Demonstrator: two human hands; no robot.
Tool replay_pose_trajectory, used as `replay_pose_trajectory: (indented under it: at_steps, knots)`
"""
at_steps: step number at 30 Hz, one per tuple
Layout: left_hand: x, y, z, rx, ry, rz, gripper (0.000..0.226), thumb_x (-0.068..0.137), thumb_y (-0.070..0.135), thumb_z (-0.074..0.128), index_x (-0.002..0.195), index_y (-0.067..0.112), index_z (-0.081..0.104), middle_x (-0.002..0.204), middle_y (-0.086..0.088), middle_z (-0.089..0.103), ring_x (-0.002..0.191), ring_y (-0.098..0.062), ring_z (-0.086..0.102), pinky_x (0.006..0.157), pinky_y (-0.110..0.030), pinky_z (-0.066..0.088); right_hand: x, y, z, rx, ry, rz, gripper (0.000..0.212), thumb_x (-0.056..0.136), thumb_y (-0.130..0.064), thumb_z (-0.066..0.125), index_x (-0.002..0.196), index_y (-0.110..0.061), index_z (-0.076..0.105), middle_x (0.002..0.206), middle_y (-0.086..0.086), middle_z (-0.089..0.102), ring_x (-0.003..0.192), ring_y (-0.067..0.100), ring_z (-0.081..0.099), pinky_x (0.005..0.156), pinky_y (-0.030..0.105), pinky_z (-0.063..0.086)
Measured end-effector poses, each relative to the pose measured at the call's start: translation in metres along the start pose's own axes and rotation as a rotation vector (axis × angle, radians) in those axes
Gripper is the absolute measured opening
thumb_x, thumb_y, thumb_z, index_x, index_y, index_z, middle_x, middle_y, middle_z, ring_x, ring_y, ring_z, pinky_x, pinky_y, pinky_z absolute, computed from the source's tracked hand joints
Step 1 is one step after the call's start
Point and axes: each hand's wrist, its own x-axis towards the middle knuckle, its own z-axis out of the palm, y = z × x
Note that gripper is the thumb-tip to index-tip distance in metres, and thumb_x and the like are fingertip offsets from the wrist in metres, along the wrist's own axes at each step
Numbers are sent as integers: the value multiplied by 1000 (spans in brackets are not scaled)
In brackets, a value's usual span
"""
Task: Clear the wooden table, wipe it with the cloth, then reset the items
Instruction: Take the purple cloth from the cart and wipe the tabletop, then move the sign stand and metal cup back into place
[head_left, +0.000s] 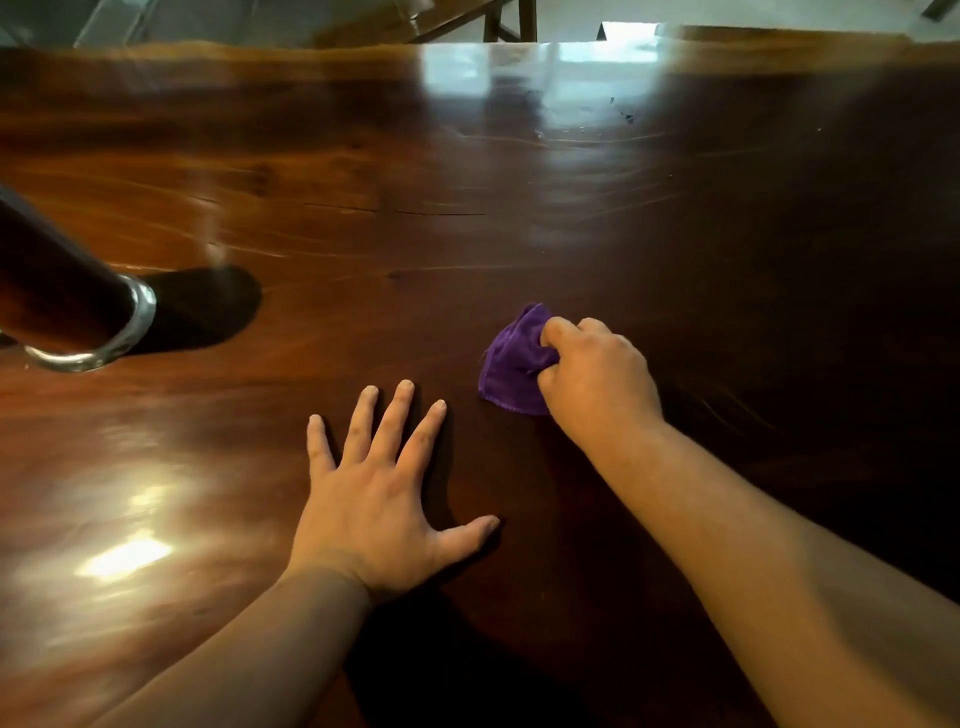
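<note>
A glossy dark wooden table (395, 208) fills the view. My right hand (597, 379) is clenched on a bunched purple cloth (511, 364), which presses on the tabletop a little right of centre. My left hand (374, 493) lies flat on the wood beside it, palm down, fingers spread, holding nothing. Part of the cloth is hidden under my right fingers.
A tall dark glass with a thick clear base (78, 312) stands at the left edge, throwing a shadow to its right. Beyond the table's far edge are wooden chair legs (509, 21) and a pale floor. Light glares off the wood at the front left and far middle.
</note>
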Motion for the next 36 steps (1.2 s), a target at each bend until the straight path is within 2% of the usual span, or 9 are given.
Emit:
replay_pose_trajectory:
  at_steps: [3, 7, 9, 18, 24, 27, 31, 33, 36]
  knots:
    - [-4, -5, -6, -63, 12, 13, 121, 64, 109, 21, 164, 40, 20, 175, 7, 9, 160, -21, -7, 123, -63, -9, -6, -11, -4, -26, -44, 36, 31, 93, -25, 65, 121, -34, 56, 101, -1, 54, 88, 20, 55, 69, 40, 56]
    - [-32, -53, -27, -159, 91, -18, 117, 65, 104, 33, 155, 31, 41, 166, 2, 37, 151, -27, 33, 121, -60, 27, -37, -53, 0, -61, -125, -65, 27, 92, -27, 64, 116, -35, 53, 95, -3, 50, 84, 17, 52, 65, 35, 51]
    - [-57, -92, -37, -128, 106, -58, 116, 64, 104, 37, 153, 29, 45, 163, 1, 41, 147, -29, 39, 116, -60, 35, -54, -84, 5, -44, -164, -128, 26, 92, -28, 64, 113, -36, 51, 92, -6, 46, 82, 16, 50, 64, 34, 48]
    - [-185, -221, -51, -38, 87, -257, 112, 66, 102, 43, 151, 30, 48, 163, 1, 42, 147, -30, 39, 115, -59, 37, -132, -254, 41, 41, -313, -515, 28, 94, -20, 58, 117, -35, 50, 101, -2, 49, 94, 21, 52, 71, 39, 50]
    - [-244, -252, -48, -40, 99, -311, 110, 67, 103, 44, 150, 30, 47, 160, 1, 46, 144, -27, 41, 114, -57, 39, -197, -324, 57, 51, -346, -713, 27, 89, -14, 61, 112, -28, 53, 103, 4, 53, 95, 29, 51, 64, 39, 42]
    - [-252, -256, -59, -38, 94, -284, 109, 67, 102, 45, 148, 29, 51, 159, -1, 48, 142, -27, 42, 112, -56, 38, -204, -333, 56, 54, -400, -736, 27, 91, -14, 59, 113, -28, 52, 104, 2, 52, 94, 27, 52, 69, 41, 49]
    - [-235, -265, -96, -8, 164, -149, 104, 71, 100, 49, 144, 27, 56, 160, -1, 47, 141, -29, 44, 111, -51, 36, -185, -340, 28, 54, -517, -738, 19, 87, -42, 52, 103, -32, 51, 96, -5, 51, 89, 27, 59, 65, 41, 48]
    - [-213, -276, -126, 2, 242, -121, 100, 73, 99, 49, 143, 28, 57, 159, -1, 48, 138, -29, 47, 108, -53, 41, -161, -349, 7, 82, -456, -709, 25, 85, -56, 48, 98, -35, 48, 91, -9, 47, 82, 23, 59, 60, 38, 45]
    - [-169, -299, -179, 25, 350, -152, 95, 78, 95, 48, 145, 28, 54, 158, -2, 48, 132, -30, 53, 103, -53, 47, -112, -372, -26, 160, -231, -631, 28, 89, -52, 55, 112, -36, 53, 99, -10, 51, 81, 15, 59, 59, 34, 49]
